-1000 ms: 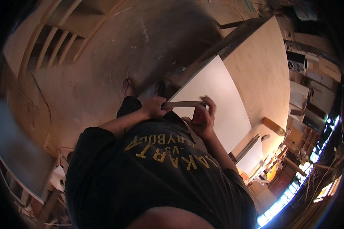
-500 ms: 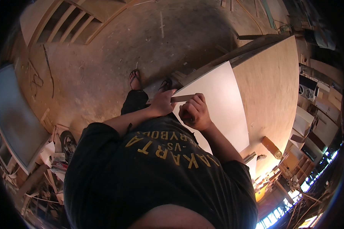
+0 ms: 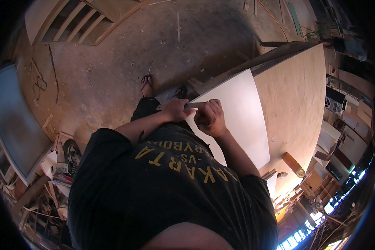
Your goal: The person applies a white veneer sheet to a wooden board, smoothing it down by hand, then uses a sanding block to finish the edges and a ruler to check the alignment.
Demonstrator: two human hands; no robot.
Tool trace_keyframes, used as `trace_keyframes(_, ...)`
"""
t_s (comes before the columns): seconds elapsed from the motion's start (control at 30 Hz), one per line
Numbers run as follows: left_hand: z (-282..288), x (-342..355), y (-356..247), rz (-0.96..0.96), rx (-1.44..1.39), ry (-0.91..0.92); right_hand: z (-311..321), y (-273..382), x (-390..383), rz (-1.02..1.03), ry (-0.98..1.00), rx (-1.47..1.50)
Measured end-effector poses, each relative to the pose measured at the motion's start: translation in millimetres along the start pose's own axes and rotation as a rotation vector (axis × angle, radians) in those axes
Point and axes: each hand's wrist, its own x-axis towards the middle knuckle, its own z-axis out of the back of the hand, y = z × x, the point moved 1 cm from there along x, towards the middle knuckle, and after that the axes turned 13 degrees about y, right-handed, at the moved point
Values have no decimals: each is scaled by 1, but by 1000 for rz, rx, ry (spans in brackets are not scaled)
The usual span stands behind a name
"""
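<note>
Grasping a flat strip (image 3: 196,105) in the left hand (image 3: 177,110) and right hand (image 3: 211,118) near the left corner of the white panel (image 3: 243,112), while also clenching a dark-red object (image 3: 203,121) in the latter.

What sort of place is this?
Probably a woodworking shop: a broad plywood-like panel at right, a slatted wooden unit at upper left, and jumbled wood pieces at lower left.

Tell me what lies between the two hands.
In the head view, a thin strip spans the gap from the left hand to the right hand.
</note>
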Motion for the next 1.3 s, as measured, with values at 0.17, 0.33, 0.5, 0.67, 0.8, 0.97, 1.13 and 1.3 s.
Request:
trace_keyframes(0.17,8,3,-4,65,17,155,2,-8,2,9,-43,26)
trace_keyframes(0.33,8,4,-4,117,6,140,-10,-30,-5,-4,-117,93)
trace_keyframes(0.5,4,6,0,115,-9,137,-13,-42,-4,0,-139,143)
trace_keyframes(0.67,11,5,-8,134,-35,162,-4,-38,2,14,-129,151)
trace_keyframes(0.8,19,11,-21,88,-49,199,16,-19,6,-9,-124,64)
trace_keyframes(0.97,27,21,-25,108,-82,281,14,-24,3,-8,-130,46)
trace_keyframes(1.13,19,28,-21,184,-46,293,-2,-52,-9,-65,-172,87)
trace_keyframes(1.3,8,31,-9,195,-57,304,-13,-72,-11,-83,-219,166)
